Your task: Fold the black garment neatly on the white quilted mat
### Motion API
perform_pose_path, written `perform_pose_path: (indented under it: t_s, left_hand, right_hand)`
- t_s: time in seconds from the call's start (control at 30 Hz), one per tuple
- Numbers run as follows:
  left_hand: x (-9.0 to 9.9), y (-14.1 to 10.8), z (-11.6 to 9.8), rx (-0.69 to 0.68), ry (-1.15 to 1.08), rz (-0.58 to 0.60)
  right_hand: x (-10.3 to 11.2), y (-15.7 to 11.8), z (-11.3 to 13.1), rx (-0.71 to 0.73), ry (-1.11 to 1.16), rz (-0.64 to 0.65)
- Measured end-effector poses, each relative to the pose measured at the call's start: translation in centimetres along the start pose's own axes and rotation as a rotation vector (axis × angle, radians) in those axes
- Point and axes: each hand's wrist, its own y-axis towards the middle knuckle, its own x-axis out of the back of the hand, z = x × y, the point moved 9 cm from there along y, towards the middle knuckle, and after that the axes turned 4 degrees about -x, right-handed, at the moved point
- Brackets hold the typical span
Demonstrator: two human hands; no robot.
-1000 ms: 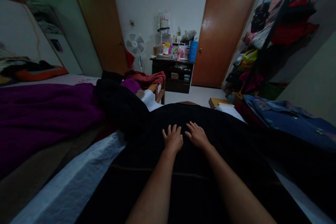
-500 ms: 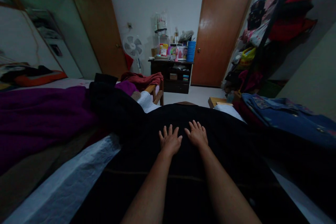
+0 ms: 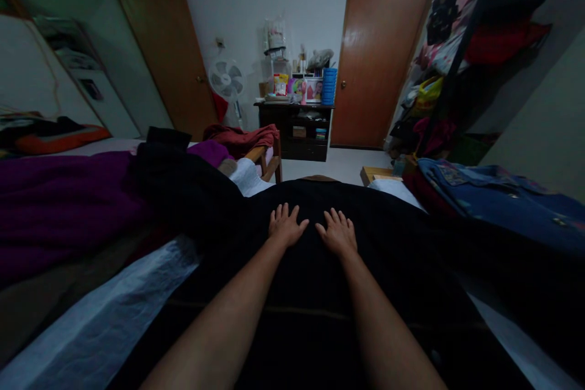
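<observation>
A black long-sleeved garment, apparently a coat, lies spread over the bed before me. Its brownish collar edge shows at the far end. One sleeve is bunched up on the left, over purple cloth; the right side fades into dark folds. My left hand rests palm down on the black cloth, fingers spread. Beside it, a short gap away, my right hand also lies flat on the cloth with its fingers apart. Neither hand grips anything.
Purple cloth lies left, above a pale quilted bed cover. Folded blue denim is at right. Beyond the bed stand a wooden chair, a white fan, a dark cabinet and a closed door. Bags hang right.
My left hand has slid slightly forward and to the left over the black cloth, its forearm swinging outward. My right hand has shifted only a little. The camera view has moved slightly.
</observation>
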Motion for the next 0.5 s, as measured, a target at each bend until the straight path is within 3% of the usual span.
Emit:
perform_pose_path:
  t_s: [0.27,0.37,0.5]
  left_hand:
    - [0.0,4.1,2.3,0.083,0.054,-0.004]
    - [0.8,5.1,2.9,0.101,0.101,-0.003]
    - [2.7,6.4,4.0,0.015,0.148,0.052]
  right_hand:
    - [0.0,-0.1,0.1,0.005,-0.007,0.031]
    - [0.1,-0.2,0.1,0.012,0.001,0.022]
    - [0.2,-0.2,0.1,0.016,0.01,0.016]
